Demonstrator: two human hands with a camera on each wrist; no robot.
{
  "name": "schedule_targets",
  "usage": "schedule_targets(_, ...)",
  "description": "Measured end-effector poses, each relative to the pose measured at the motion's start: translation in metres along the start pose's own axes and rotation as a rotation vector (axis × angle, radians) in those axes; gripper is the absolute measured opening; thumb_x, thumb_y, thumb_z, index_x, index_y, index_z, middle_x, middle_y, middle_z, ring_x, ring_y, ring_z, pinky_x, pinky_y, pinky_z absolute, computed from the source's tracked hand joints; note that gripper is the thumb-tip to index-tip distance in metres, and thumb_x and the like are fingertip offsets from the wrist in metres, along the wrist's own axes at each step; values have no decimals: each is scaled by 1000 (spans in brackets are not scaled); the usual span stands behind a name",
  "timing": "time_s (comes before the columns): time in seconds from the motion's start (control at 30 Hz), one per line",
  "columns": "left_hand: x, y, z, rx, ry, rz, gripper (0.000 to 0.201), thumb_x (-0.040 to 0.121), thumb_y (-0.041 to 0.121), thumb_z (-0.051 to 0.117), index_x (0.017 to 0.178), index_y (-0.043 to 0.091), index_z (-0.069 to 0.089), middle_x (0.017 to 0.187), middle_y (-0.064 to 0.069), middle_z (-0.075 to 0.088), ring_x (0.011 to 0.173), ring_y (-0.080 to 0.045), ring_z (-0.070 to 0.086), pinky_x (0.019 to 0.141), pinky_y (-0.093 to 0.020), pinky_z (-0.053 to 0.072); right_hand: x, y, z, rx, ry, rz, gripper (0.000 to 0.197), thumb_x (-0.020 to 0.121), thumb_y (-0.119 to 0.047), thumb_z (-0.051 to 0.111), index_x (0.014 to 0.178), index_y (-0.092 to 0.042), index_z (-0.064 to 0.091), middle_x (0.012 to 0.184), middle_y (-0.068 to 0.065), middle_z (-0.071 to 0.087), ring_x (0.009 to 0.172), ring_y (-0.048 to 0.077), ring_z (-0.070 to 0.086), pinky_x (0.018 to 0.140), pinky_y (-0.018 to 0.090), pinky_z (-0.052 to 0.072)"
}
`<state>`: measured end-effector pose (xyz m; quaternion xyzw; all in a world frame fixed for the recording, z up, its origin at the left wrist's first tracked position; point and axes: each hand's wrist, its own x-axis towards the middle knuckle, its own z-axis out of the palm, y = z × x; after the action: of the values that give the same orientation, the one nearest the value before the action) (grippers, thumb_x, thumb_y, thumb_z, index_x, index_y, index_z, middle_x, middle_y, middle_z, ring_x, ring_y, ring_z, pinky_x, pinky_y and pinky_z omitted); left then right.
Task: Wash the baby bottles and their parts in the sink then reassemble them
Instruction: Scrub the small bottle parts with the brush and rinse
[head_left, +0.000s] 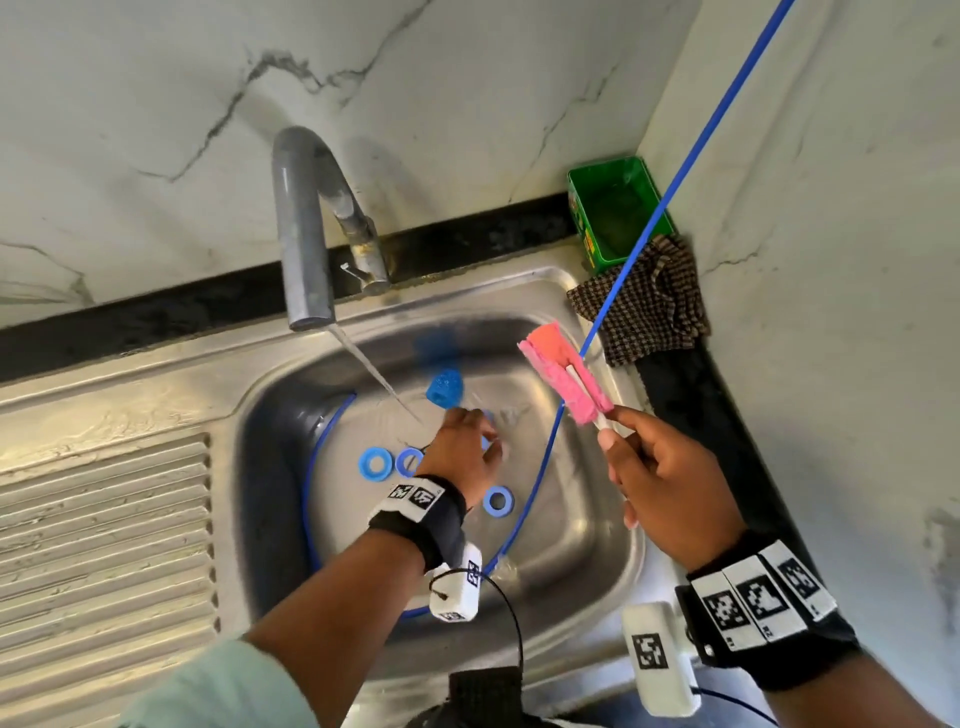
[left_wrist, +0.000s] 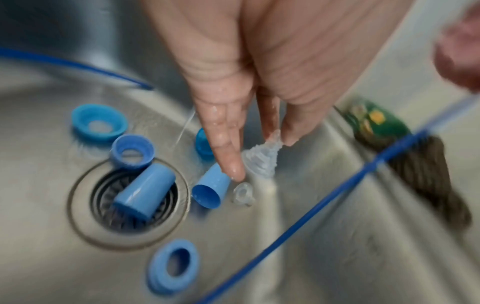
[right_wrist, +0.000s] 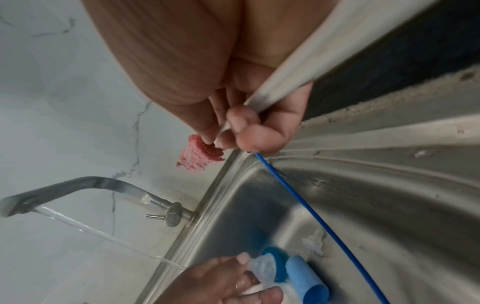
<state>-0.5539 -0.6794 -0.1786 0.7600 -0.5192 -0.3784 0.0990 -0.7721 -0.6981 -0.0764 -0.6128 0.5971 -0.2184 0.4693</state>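
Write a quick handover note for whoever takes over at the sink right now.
Left hand pinches a clear silicone nipple low in the sink, beside the running tap stream.
Right hand grips the pink sponge brush, raised above the basin.
Blue caps and collar rings lie loose around the drain; a second clear nipple lies on the basin floor.
Done: parts disassembled and wet.
Left: scrub, rinse, reassemble everything.

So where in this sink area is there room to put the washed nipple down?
The ribbed drainboard left of the basin looks bare. So does the basin floor right of the blue tube. Around the drain, blue rings and caps crowd together.
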Motion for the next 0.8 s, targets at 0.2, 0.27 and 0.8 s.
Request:
schedule_targets(0.2,-55,-5,-44,-964,31,-254,4,99,9,59,97,9,56,98,-20,71,78,-26,74,72,-38,61,-23,-11,-1,-63,19,-74,29,95,-43,55,122,-38,65,65,5,61,48,14,55,65,40,55)
schedule_targets(0.27,-76,-7,-56,-1069,65,-274,19,93,10,70,105,10,56,97,-14,71,77,-22,73,65,-34,61,-33,-20,1,-61,16,-114,31,94,-45,56,122,-38,65,62,2,58,48,14,54,64,39,54)
schedule_targets(0.8,-195,-2,-94,-1526,15,53,45,80,5,71,122,-2,56,89,-12,76,82,-20,75,71,-29,60,-98,-81,72,-49,-89,-348,30,74,-43,87,67,-30,61,63,-10,63,53,3,53,55,14,40)
